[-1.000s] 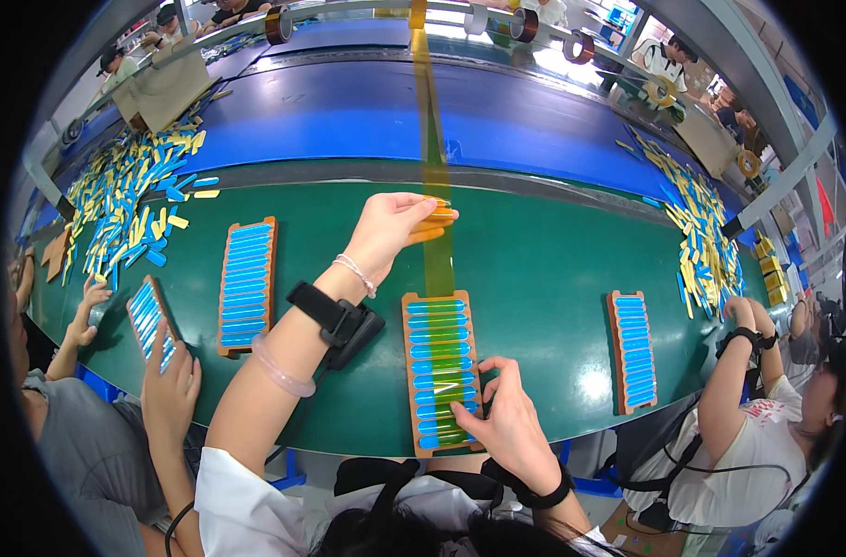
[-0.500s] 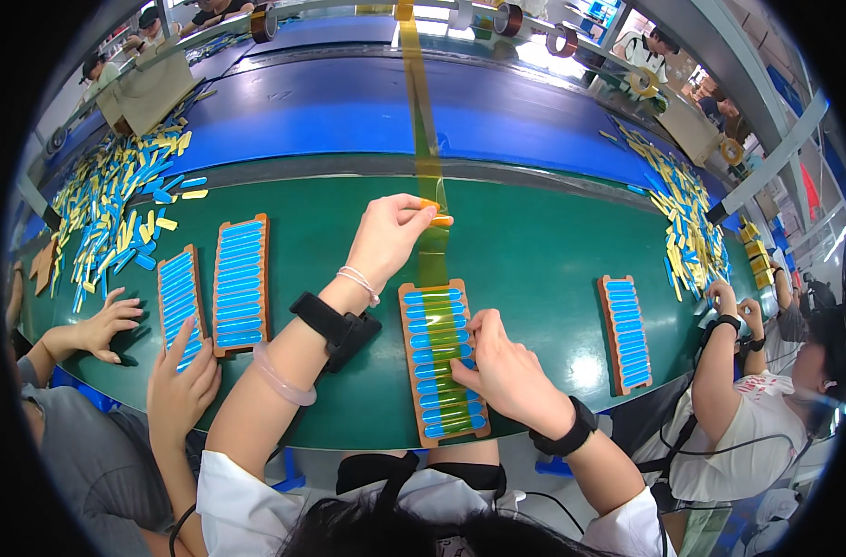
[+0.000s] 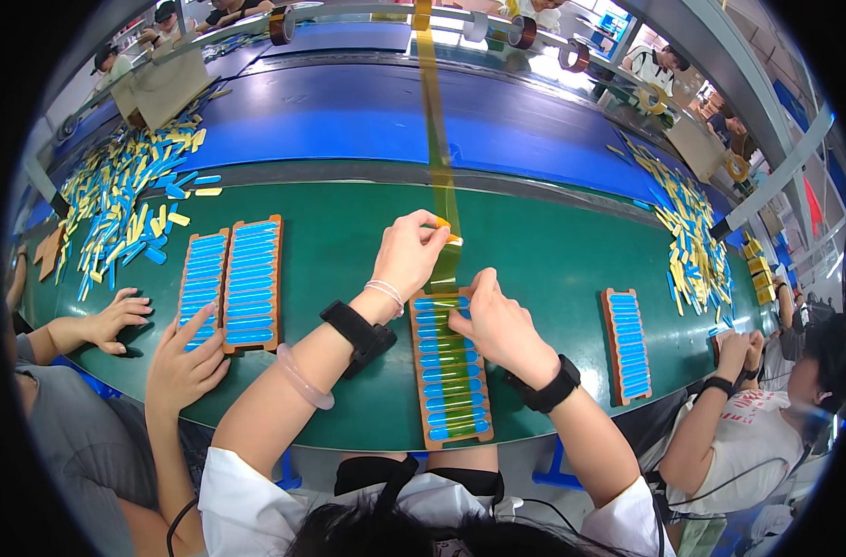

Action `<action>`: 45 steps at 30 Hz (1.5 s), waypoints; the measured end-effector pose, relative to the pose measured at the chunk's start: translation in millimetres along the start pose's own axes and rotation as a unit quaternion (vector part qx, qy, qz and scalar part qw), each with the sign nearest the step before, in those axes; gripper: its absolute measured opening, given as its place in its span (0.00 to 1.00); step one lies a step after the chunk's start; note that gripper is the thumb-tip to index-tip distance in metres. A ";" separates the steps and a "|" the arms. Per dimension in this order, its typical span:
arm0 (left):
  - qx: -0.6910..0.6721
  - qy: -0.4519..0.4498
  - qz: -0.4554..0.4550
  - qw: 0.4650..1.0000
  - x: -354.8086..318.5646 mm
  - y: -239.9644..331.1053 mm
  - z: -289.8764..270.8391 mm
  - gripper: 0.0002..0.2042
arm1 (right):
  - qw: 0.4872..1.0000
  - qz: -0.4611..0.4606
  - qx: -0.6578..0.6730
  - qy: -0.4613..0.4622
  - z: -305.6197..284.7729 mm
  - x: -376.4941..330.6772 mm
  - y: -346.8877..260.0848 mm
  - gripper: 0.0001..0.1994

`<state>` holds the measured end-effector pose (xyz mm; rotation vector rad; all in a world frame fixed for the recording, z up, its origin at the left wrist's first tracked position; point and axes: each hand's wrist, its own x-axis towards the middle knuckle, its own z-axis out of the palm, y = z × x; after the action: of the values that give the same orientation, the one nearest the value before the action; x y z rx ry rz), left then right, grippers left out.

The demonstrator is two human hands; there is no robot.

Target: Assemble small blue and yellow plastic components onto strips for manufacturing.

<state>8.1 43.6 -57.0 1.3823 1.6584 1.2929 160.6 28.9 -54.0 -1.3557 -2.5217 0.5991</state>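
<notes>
A long brown tray [image 3: 484,429] lies in front of me, holding a row of blue strips. Amber see-through tape [image 3: 444,200] comes down from the far rail and runs lengthwise over the strips. Above the tray's far end, my left hand [image 3: 412,255] is closed in a pinch on a small orange tool [image 3: 452,236] against the tape; its kind is mostly hidden by my fingers. My right hand [image 3: 508,327] grips the tray's right edge near its far end. Its thumb rests on the taped strips, while the other fingers curl along the side.
Two filled trays [image 3: 256,278] stand side by side at left, a neighbour's hand [image 3: 189,364] on one. Another filled tray [image 3: 629,348] lies at right. Loose blue and yellow strips are heaped at far left [image 3: 130,209] and far right [image 3: 692,246]. A blue belt [image 3: 330,116] crosses behind.
My right hand has slid up the tray toward its far end. My left hand has come slightly nearer the tray. The left neighbour's tray now sits straight against the one beside it.
</notes>
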 end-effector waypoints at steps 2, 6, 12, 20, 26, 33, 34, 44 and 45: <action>0.002 0.004 -0.004 1.000 1.7 -3.4 -0.1 0.10 | 1.000 0.006 -0.007 -0.015 -2.3 4.4 -2.2 0.21; 0.005 -0.024 -0.002 1.000 12.3 -12.3 3.5 0.11 | 0.999 0.023 -0.021 -0.021 -1.1 17.1 3.8 0.21; 0.286 0.007 0.061 0.956 2.0 -15.8 11.6 0.30 | 0.966 0.105 0.201 -0.123 -19.8 18.9 17.4 0.16; 0.070 -0.227 -0.057 0.970 -17.6 25.2 -24.7 0.23 | 0.917 0.136 0.357 -0.114 -40.0 1.1 40.4 0.16; -0.375 -0.237 -0.026 0.896 -51.6 85.3 -79.1 0.17 | 0.996 -0.006 0.085 0.018 -3.0 -14.1 31.6 0.34; -0.360 -0.141 -0.054 0.921 -71.4 84.3 -114.1 0.34 | 0.992 0.006 -0.107 -0.064 7.0 -10.7 -46.8 0.59; -0.372 -0.141 -0.070 0.915 -73.7 77.9 -111.4 0.34 | 0.988 -0.048 -0.120 -0.085 1.8 -3.2 -37.0 0.59; -0.489 -0.169 -0.173 0.838 -114.7 15.8 -71.6 0.22 | 0.965 -0.047 -0.235 -0.107 -79.3 81.7 100.4 0.47; -0.474 -0.175 -0.182 0.843 -117.4 19.4 -66.7 0.21 | 0.966 -0.038 -0.238 -0.098 -84.3 83.3 124.2 0.46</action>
<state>-13.8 -88.6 -31.4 0.5908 0.7526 1.2498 238.8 180.5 -34.6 -1.3855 -2.9981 0.1116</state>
